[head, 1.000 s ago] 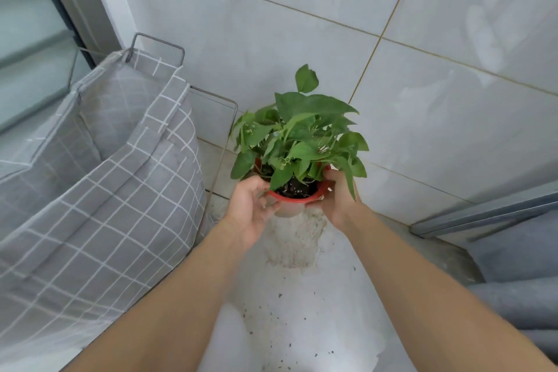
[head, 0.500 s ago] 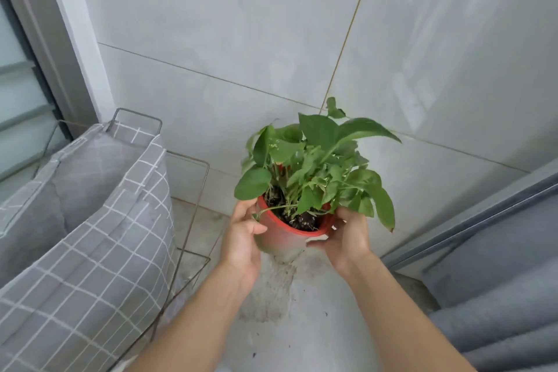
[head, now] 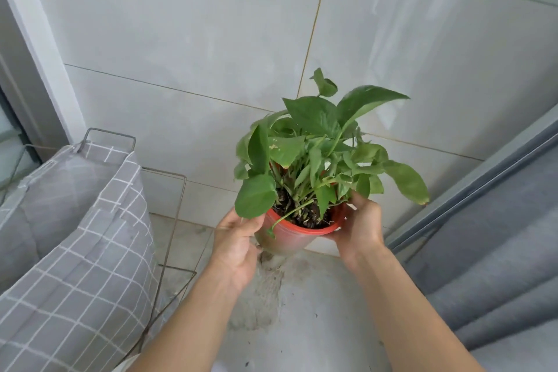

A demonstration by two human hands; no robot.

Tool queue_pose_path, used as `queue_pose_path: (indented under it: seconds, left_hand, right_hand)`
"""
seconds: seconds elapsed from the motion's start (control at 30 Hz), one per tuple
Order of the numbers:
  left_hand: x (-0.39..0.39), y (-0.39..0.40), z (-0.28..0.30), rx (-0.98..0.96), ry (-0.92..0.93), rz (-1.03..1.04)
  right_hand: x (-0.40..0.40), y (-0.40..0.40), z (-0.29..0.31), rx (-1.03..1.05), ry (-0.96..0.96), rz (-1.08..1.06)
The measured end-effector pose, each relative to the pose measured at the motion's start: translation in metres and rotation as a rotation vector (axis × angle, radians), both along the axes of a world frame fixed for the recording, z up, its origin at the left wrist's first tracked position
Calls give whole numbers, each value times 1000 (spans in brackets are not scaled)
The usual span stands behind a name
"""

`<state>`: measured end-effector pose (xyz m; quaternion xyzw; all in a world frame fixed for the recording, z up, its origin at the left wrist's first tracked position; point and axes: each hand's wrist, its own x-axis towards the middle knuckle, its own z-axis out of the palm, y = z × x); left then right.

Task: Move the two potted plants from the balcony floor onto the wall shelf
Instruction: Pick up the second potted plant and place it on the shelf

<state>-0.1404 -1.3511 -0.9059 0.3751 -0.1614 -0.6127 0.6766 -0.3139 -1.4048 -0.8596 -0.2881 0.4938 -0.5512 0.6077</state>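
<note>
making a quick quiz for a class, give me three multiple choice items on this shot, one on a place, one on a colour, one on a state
1. Where is the potted plant?
A. on the floor
B. held in the air before the tiled wall
C. inside the laundry basket

2. What colour is the pot's rim?
A. red
B. blue
C. white

3. How is the pot held?
A. left hand alone
B. right hand alone
C. both hands on its sides

Answers:
1 B, the pot hangs clear above the stained floor.
2 A, the rim shows red around the soil.
3 C, the left hand and the right hand grip opposite sides.
</note>
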Motion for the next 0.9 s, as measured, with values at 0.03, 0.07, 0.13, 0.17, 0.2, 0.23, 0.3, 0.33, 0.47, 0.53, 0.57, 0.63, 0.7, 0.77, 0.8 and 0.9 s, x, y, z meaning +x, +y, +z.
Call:
queue_pose_path:
  seconds: [0.03,0.07,0.13,0.17,0.2,0.23,0.3,0.33,0.47,0.53,0.57,0.63,0.7,0.77,0.8,0.9]
  left_hand:
    - [0,-1,0,2,6,-7]
    - [0,-1,-1,14,11,-12]
    - [-3,-1,-5,56,36,-38]
    - [-4,0,-5,74,52,-65]
    - [-5,1,-6,76,64,-100]
    - [-5,2,-7,62,73,-136]
    - [-3,3,-9,44,87,-180]
    - [-1,4,-11,40,102,-192]
    - [-3,3,-10,68,219,-210]
    - [-3,3,-10,73,253,-209]
    - [-2,3,-10,77,265,-208]
    - [0,4,-12,79,286,-200]
    - [4,4,-14,72,307,-199]
    - [8,3,-16,56,319,-204]
    - [10,3,-16,50,323,-206]
    - [12,3,-16,5,333,-218]
  right_hand:
    - [-1,1,2,-4,-7,-10]
    - [-1,3,4,-7,-17,-17]
    - [0,5,6,-20,-25,8]
    - [0,6,6,-25,-24,32]
    - [0,8,7,-28,-25,51]
    - [0,8,7,-37,-20,68]
    - [0,9,10,-66,-1,87]
    - [1,10,12,-82,0,90]
    - [2,13,20,-168,33,157]
    - [3,14,22,-193,46,189]
    - [4,14,22,-194,42,199]
    - [5,15,20,-196,22,232]
    - [5,15,17,-205,-1,264]
    - [4,9,11,-182,-35,285]
    - [5,8,8,-156,-18,285]
    - [18,5,-2,-46,123,304]
